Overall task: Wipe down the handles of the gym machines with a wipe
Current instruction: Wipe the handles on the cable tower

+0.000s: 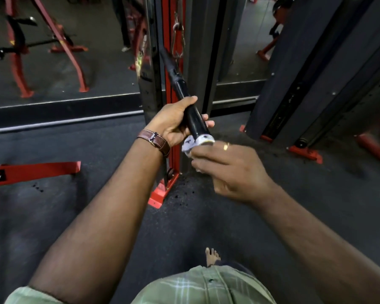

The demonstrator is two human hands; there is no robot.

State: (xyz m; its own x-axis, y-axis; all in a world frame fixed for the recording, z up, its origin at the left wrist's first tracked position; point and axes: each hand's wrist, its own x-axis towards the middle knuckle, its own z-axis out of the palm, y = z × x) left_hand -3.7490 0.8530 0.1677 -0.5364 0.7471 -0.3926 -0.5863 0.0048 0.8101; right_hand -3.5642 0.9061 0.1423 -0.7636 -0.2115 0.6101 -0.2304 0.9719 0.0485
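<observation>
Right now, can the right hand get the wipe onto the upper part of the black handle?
Probably not yet: the left hand is wrapped around the black handle there, leaving only the end bare, where the right hand presses the wipe.

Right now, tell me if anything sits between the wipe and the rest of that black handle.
Yes: the left hand grips the black handle just above its near end. The right hand holds the wipe against that end, so the left hand's grip covers the stretch the wipe would reach next. Farther up, the handle looks bare.
</observation>
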